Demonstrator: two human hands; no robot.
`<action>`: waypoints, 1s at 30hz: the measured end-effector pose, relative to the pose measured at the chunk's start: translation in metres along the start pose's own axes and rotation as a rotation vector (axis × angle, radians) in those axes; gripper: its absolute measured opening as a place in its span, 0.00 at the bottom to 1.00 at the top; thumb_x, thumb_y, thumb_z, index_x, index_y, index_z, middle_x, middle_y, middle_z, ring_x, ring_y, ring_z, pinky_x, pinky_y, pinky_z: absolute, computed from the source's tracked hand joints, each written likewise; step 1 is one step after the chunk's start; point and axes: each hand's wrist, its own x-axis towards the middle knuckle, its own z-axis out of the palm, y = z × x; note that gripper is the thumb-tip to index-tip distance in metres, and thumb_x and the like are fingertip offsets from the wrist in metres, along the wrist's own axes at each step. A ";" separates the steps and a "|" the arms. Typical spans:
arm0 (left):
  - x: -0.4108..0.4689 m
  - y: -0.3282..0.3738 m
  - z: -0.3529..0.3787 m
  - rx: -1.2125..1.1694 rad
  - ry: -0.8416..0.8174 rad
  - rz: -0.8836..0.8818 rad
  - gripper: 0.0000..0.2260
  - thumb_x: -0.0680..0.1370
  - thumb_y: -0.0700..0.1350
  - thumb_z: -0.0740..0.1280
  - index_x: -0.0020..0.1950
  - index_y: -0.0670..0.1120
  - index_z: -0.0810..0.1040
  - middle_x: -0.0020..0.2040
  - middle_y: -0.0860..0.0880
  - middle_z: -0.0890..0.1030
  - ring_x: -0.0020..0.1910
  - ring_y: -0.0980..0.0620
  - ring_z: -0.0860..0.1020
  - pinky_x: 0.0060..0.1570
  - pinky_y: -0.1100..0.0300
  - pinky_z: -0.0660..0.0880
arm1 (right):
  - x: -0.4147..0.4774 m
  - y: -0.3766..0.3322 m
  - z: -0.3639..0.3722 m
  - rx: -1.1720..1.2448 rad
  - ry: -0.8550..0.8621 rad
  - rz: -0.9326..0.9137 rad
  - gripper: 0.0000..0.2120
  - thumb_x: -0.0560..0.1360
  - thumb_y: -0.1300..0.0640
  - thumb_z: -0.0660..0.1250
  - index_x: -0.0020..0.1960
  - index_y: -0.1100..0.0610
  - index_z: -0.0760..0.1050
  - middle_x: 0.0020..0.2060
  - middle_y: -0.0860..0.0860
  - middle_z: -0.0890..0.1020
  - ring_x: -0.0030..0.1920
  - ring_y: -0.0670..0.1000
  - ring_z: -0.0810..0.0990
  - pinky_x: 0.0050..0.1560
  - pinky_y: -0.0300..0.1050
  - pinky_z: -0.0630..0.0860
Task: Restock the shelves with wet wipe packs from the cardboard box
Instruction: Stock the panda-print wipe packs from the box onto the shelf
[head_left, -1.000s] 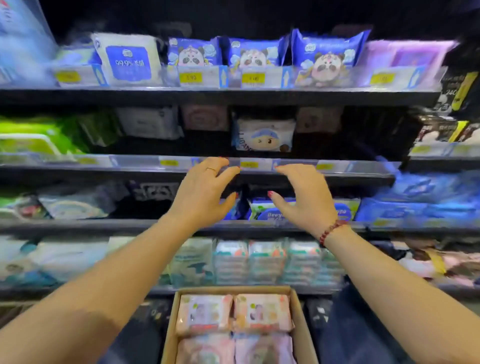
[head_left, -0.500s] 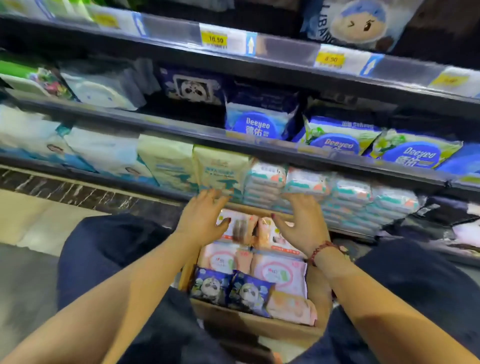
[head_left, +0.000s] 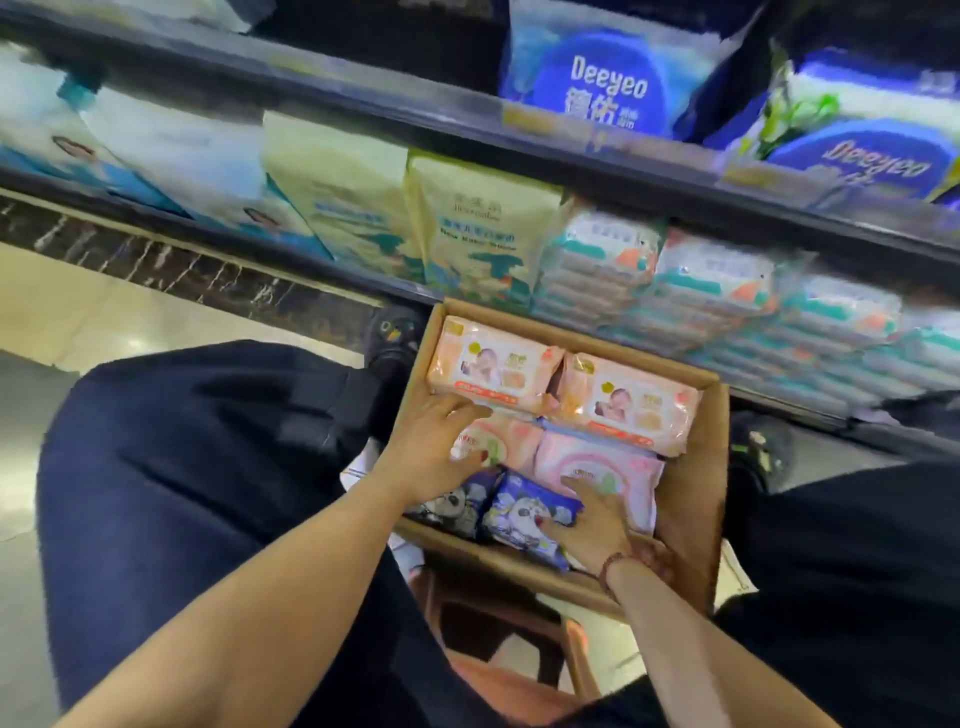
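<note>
The open cardboard box (head_left: 696, 467) stands on the floor between my knees, below the lowest shelf. Two peach baby-wipe packs (head_left: 493, 364) lie side by side at its far end. Behind them come a small pink pack (head_left: 511, 441) and a larger pink pack (head_left: 615, 467). Blue panda packs (head_left: 519, 512) fill the near end. My left hand (head_left: 431, 452) lies over the small pink pack, fingertips at the gap by the peach pack, thumb on its face. My right hand (head_left: 597, 519) rests flat across the panda pack and the larger pink pack.
The bottom shelf holds cream packs (head_left: 478, 228), stacked teal-and-white packs (head_left: 701, 296) and pale blue packs (head_left: 171, 150). The shelf above carries blue Deeyeo packs (head_left: 608, 88). My knees in dark trousers (head_left: 182, 441) flank the box, a shoe (head_left: 395, 338) beside it. An orange stool (head_left: 519, 675) sits below me.
My view dropped from the upper shelves to the box. Both hands came down from the shelf edge into the box and now touch the packs.
</note>
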 end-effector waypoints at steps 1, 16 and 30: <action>0.000 -0.005 0.006 -0.013 -0.010 -0.024 0.27 0.71 0.59 0.60 0.65 0.46 0.76 0.61 0.44 0.77 0.63 0.42 0.74 0.62 0.46 0.71 | 0.005 0.005 0.002 0.051 -0.006 0.013 0.37 0.68 0.53 0.76 0.73 0.55 0.64 0.69 0.54 0.69 0.68 0.56 0.68 0.69 0.49 0.66; -0.005 -0.028 0.033 -0.201 -0.056 -0.338 0.21 0.75 0.46 0.69 0.68 0.49 0.73 0.64 0.47 0.74 0.64 0.48 0.71 0.60 0.58 0.71 | 0.014 -0.011 0.021 0.455 -0.111 0.006 0.23 0.66 0.69 0.75 0.57 0.58 0.72 0.47 0.51 0.79 0.45 0.48 0.79 0.40 0.32 0.75; -0.003 -0.008 -0.007 -1.130 -0.068 -0.368 0.31 0.72 0.42 0.75 0.68 0.66 0.67 0.67 0.51 0.72 0.62 0.53 0.77 0.56 0.51 0.78 | 0.014 -0.089 -0.017 0.800 -0.325 -0.295 0.22 0.66 0.66 0.75 0.55 0.48 0.77 0.59 0.56 0.79 0.58 0.56 0.79 0.56 0.54 0.78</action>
